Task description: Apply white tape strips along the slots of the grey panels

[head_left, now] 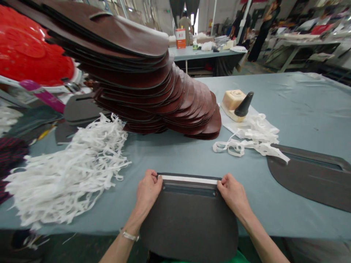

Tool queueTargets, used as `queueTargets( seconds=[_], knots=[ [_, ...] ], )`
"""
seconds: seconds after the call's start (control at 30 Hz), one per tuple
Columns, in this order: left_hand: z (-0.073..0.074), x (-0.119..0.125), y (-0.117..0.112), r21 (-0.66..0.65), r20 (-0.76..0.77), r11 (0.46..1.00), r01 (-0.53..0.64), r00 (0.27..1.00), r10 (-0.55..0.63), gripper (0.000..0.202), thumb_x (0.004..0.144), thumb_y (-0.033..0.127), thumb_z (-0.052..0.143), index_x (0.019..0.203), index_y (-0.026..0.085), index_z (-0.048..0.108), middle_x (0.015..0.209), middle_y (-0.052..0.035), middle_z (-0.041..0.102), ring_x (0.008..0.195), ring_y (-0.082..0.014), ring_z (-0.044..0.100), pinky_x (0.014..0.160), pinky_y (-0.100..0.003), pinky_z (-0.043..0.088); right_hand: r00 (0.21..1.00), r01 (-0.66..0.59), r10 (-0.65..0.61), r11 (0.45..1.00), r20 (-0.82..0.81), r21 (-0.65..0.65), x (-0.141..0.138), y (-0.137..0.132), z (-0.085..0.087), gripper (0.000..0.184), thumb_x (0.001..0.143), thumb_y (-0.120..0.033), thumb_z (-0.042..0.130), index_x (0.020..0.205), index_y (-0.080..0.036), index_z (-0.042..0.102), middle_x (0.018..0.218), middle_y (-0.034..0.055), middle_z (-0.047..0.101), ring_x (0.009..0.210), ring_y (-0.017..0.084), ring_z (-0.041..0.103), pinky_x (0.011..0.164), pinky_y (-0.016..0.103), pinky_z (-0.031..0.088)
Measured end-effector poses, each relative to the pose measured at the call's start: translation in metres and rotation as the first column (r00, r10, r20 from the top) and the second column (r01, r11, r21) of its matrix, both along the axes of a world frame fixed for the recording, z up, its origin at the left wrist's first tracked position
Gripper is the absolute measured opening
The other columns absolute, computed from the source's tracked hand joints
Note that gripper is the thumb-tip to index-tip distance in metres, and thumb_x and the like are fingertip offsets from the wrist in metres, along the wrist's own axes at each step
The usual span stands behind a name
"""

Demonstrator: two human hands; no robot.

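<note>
A dark rounded leather panel [189,219] lies at the near edge of the blue-grey table [192,153], with a slot near its top and a white strip [189,179] along its top edge. My left hand [148,191] is closed on the panel's top left corner, pinching the end of the strip. My right hand [233,193] is closed on the top right corner at the strip's other end. A bracelet sits on my left wrist.
A tall leaning stack of brown leather panels [153,87] stands behind. A heap of white paper strips [68,175] lies left; a smaller tangle [252,140] lies right by a cream block with a black cone [237,104]. Another dark panel [312,175] lies right. People work at far tables.
</note>
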State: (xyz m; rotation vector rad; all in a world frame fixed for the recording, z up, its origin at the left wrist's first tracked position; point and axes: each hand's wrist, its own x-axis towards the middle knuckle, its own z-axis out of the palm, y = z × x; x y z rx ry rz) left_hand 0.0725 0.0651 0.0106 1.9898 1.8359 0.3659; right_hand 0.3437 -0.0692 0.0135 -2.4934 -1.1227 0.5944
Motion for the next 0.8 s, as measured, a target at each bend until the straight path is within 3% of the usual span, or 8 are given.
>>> queueTargets(
  seconds=[0.13,0.23,0.33,0.5,0.6,0.67,0.77,0.8],
  knots=[
    [0.001,0.019,-0.03,0.296,-0.051,0.938,0.179,0.984,-0.171,0.024,0.092,0.026,0.039,0.108,0.018,0.055,0.099,-0.0087,0.063,0.092,-0.0215,0.06,0.079,-0.034,0.045,0.917,-0.252,0.23,0.967,0.327,0.027,-0.022,0.006,0.007,0.022,0.089,-0.019,0.04,0.101,-0.019,0.058,0.078,0.0042,0.062,0.064,0.015,0.054,0.056,0.026,0.03],
    [0.004,0.028,-0.052,0.327,-0.158,0.79,0.519,0.854,-0.496,0.036,0.091,0.026,0.045,0.127,0.023,0.049,0.125,-0.0092,0.057,0.119,-0.0248,0.05,0.098,-0.042,0.04,0.716,-0.624,0.488,0.768,0.5,0.144,-0.044,0.013,0.004,0.035,0.088,-0.01,0.04,0.116,-0.019,0.057,0.103,0.0095,0.061,0.089,0.021,0.054,0.073,0.031,0.038],
    [0.003,0.019,-0.059,0.27,-0.193,0.724,0.635,0.772,-0.605,0.046,0.092,0.023,0.044,0.138,0.026,0.038,0.139,-0.0058,0.049,0.132,-0.0222,0.04,0.109,-0.045,0.033,0.618,-0.738,0.556,0.654,0.555,0.167,-0.053,0.019,-0.001,0.035,0.087,-0.007,0.042,0.115,-0.018,0.059,0.103,0.0105,0.06,0.093,0.022,0.051,0.079,0.034,0.039],
    [-0.008,-0.006,-0.054,0.349,-0.148,0.813,0.466,0.884,-0.443,0.041,0.094,0.022,0.039,0.135,0.021,0.043,0.138,-0.0102,0.049,0.129,-0.0222,0.045,0.108,-0.046,0.039,0.668,-0.708,0.528,0.669,0.524,0.229,-0.046,0.033,-0.001,0.022,0.092,-0.017,0.043,0.083,-0.019,0.063,0.088,0.0073,0.057,0.084,0.02,0.05,0.073,0.032,0.039],
    [-0.022,-0.011,-0.05,0.44,-0.133,0.806,0.397,0.916,-0.378,0.038,0.092,0.023,0.042,0.13,0.02,0.049,0.133,-0.0113,0.054,0.123,-0.0225,0.052,0.101,-0.042,0.048,0.683,-0.69,0.515,0.688,0.518,0.225,-0.051,0.047,-0.001,0.014,0.09,-0.021,0.048,0.081,-0.02,0.06,0.095,0.0082,0.059,0.088,0.021,0.052,0.073,0.033,0.04],
    [-0.039,-0.012,-0.045,0.548,-0.172,0.733,0.404,0.911,-0.374,0.037,0.09,0.025,0.047,0.126,0.021,0.054,0.128,-0.0102,0.059,0.117,-0.0217,0.057,0.096,-0.036,0.052,0.695,-0.665,0.495,0.718,0.521,0.204,-0.061,0.058,-0.007,0.009,0.087,-0.024,0.053,0.09,-0.02,0.06,0.095,0.0081,0.061,0.087,0.023,0.054,0.074,0.035,0.041],
    [-0.071,-0.011,-0.029,0.756,-0.234,0.507,0.413,0.895,-0.38,0.026,0.089,0.03,0.05,0.109,0.025,0.066,0.105,-0.0055,0.071,0.093,-0.0186,0.069,0.077,-0.025,0.059,0.722,-0.611,0.429,0.763,0.543,0.209,-0.078,0.08,-0.027,0.015,0.081,-0.028,0.06,0.094,-0.02,0.062,0.091,0.0079,0.065,0.089,0.026,0.057,0.08,0.039,0.04],
    [-0.081,-0.01,-0.022,0.783,-0.2,0.513,0.353,0.923,-0.33,0.024,0.089,0.028,0.049,0.103,0.028,0.069,0.1,-0.0041,0.073,0.091,-0.0187,0.07,0.076,-0.026,0.059,0.722,-0.616,0.437,0.759,0.537,0.211,-0.084,0.089,-0.034,0.016,0.078,-0.029,0.063,0.092,-0.02,0.063,0.09,0.0077,0.066,0.091,0.027,0.058,0.08,0.039,0.041]
  ],
)
